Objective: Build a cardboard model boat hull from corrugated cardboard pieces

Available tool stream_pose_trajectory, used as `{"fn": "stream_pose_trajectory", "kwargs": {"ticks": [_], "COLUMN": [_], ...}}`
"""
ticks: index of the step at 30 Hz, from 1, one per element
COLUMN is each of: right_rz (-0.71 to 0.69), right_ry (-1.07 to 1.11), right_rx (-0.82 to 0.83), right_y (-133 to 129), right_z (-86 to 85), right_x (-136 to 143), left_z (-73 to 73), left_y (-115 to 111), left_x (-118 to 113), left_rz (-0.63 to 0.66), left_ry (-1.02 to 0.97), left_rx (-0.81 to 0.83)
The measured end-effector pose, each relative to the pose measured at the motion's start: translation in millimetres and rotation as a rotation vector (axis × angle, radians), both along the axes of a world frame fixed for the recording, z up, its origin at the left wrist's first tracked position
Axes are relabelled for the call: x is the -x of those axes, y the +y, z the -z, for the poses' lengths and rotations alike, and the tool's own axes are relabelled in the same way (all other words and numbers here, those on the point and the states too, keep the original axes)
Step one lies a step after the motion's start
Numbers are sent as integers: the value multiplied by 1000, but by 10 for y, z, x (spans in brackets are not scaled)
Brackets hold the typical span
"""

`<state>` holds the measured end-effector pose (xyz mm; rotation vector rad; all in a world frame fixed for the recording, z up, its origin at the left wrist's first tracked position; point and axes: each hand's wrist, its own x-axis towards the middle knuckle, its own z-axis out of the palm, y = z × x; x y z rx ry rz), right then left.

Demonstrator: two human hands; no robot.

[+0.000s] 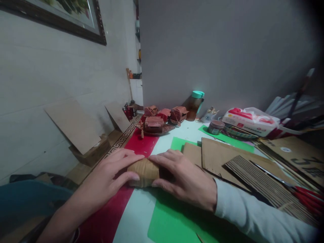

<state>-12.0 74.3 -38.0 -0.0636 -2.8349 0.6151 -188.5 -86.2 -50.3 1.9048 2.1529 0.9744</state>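
Between my two hands is a bent, rounded piece of brown cardboard, low over the table. My left hand grips its left end, thumb on the near side and fingers over the top. On its right end my right hand is wrapped the same way, the fingertips near those of the left. The underside of the cardboard is hidden. Just beyond the hands stands a reddish-brown model boat, with several similar models close behind it.
Flat cardboard sheets, a corrugated strip and red-handled scissors lie to the right. Green sheets cover part of the table. A teal-lidded bottle, a small jar and a tissue pack stand at the back.
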Motion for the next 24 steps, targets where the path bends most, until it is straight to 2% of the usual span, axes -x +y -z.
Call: {"fn": "stream_pose_trajectory", "kwargs": {"ticks": [7, 12, 16, 18, 21, 24], "right_rz": [22, 22, -46, -22, 61, 79], "right_ry": [-12, 10, 26, 19, 0, -15], "right_rx": [-49, 2, 139, 219, 216, 196], "right_y": [-29, 17, 161, 269, 420, 504], "right_z": [-15, 15, -85, -162, -228, -207], "right_x": [15, 6, -43, -71, -86, -52], "left_z": [16, 34, 93, 133, 190, 216], "left_y": [15, 30, 21, 6, -24, -45], "left_x": [72, 152, 236, 275, 311, 307], "left_rz": [5, 17, 22, 22, -19, -68], "left_ry": [155, 294, 361, 381, 381, 347], "left_rx": [-50, -34, -64, -37, 53, 81]}}
